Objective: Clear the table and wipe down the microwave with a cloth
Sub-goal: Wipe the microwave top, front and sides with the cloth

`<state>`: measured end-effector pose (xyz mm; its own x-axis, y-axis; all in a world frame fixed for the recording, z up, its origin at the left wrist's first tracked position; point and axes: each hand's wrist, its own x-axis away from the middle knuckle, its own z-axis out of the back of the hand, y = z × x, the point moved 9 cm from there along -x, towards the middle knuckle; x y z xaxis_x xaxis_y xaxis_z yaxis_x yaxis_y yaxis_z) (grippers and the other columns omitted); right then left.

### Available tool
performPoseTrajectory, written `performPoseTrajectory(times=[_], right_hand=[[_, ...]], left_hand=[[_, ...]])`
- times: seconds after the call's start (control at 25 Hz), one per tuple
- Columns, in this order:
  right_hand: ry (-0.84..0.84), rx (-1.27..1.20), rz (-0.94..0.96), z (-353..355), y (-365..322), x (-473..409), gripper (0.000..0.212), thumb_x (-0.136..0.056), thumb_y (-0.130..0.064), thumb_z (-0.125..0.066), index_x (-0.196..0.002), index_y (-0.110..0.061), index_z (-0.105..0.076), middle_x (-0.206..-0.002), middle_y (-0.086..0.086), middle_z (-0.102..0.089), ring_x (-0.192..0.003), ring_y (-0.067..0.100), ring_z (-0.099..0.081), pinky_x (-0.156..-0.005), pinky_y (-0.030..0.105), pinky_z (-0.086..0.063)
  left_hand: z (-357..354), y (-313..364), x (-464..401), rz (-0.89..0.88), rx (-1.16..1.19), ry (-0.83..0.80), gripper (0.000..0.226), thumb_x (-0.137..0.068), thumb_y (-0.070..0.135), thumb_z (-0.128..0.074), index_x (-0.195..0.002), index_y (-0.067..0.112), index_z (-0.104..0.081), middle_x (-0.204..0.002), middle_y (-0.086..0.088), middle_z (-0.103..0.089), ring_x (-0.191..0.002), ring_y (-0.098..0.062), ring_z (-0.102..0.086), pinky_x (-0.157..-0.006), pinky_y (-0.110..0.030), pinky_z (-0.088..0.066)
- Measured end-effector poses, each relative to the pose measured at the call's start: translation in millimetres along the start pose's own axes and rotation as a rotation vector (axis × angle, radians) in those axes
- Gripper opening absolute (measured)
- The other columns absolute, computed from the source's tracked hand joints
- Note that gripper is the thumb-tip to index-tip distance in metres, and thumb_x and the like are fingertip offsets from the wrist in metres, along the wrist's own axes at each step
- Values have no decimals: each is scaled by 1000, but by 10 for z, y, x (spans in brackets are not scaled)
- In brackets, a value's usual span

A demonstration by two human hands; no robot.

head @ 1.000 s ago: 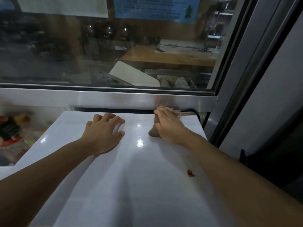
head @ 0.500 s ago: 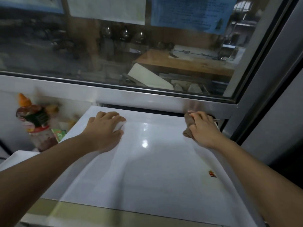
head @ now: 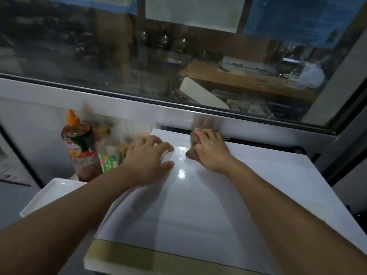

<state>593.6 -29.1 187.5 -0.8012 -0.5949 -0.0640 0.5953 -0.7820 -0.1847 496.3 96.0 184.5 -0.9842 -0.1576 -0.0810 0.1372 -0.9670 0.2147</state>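
Observation:
The white microwave's glossy top [head: 208, 205] fills the lower middle of the head view, with an olive band along its front edge. My right hand [head: 213, 153] presses a bunched brown cloth [head: 192, 148] onto the top near its back edge, under the window frame. My left hand [head: 149, 159] lies flat with fingers spread on the microwave's back left corner, holding nothing. The two hands are close together, a short gap between them.
A sauce bottle with an orange cap [head: 80, 147] and a small green-labelled bottle [head: 108, 160] stand left of the microwave. A white tray [head: 51, 193] lies in front of them. A large window [head: 178, 56] and its sill rise right behind.
My right hand has slid the cloth leftward along the back edge, from the back right corner to near my left hand. My left hand stays planted. The view has shifted left and down.

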Motion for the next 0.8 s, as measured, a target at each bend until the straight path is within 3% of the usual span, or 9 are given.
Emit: performPoseTrajectory(times=[0.08,0.2,0.32,0.4,0.56,0.64,0.72,0.8], right_hand=[[29,94,28,103,136,158,96,-62,-57,0,-141,-17,-36,-151,4,-29,-136,29,-27,-112,38,-20],[43,238,-12,331,481,477,102,-58,-56,-1,-139,-11,-44,-150,8,-35,-137,26,-31,-108,36,-19],[2,188,-104,331,575,490,69,-78,-50,-30,-131,-11,-49,-149,8,-36,-136,25,-30,-103,32,-14],[-20,235,-59,228,252,355,43,-91,-35,-46,-125,-11,-55,-149,9,-32,-138,25,-25,-105,35,-13],[-13,186,114,54,-705,30,59,-91,-38,-25,-130,-2,-51,-153,11,-23,-141,25,-16,-114,36,-12],[0,99,173,-28,-1053,-181,50,-96,-27,-39,-140,-3,-39,-154,9,-21,-141,25,-16,-115,33,-11],[42,-21,198,-113,-1217,-411,49,-92,-18,-44,-141,-11,-38,-151,7,-32,-136,25,-29,-113,32,-20],[26,-139,206,-205,-1259,-613,43,-84,-17,-42,-125,-16,-55,-135,4,-53,-121,24,-48,-104,34,-37]], left_hand=[[-1,-38,61,-20,40,-34,47,-90,52,-46,-135,41,-38,-148,5,-29,-135,-26,-24,-111,-46,-24],[112,-239,248,4,59,42,50,-89,46,-50,-136,36,-37,-149,4,-28,-135,-26,-24,-111,-45,-24],[148,-425,400,56,80,37,51,-89,44,-52,-136,29,-38,-142,-3,-36,-129,-27,-30,-106,-40,-29],[101,-434,431,48,185,-14,52,-89,44,-49,-136,22,-39,-135,-6,-43,-124,-26,-35,-103,-39,-34],[39,-467,456,32,337,-12,71,-74,53,-38,-136,18,-40,-133,-4,-45,-120,-24,-43,-101,-39,-39],[44,-468,469,16,387,23,64,-82,52,-44,-137,19,-39,-133,-3,-46,-120,-21,-45,-100,-36,-40],[92,-473,504,23,482,77,52,-89,37,-54,-135,18,-39,-131,-1,-50,-119,-20,-49,-95,-29,-40],[91,-532,584,79,594,75,47,-90,27,-57,-131,19,-37,-127,1,-55,-117,-20,-53,-92,-27,-41]])
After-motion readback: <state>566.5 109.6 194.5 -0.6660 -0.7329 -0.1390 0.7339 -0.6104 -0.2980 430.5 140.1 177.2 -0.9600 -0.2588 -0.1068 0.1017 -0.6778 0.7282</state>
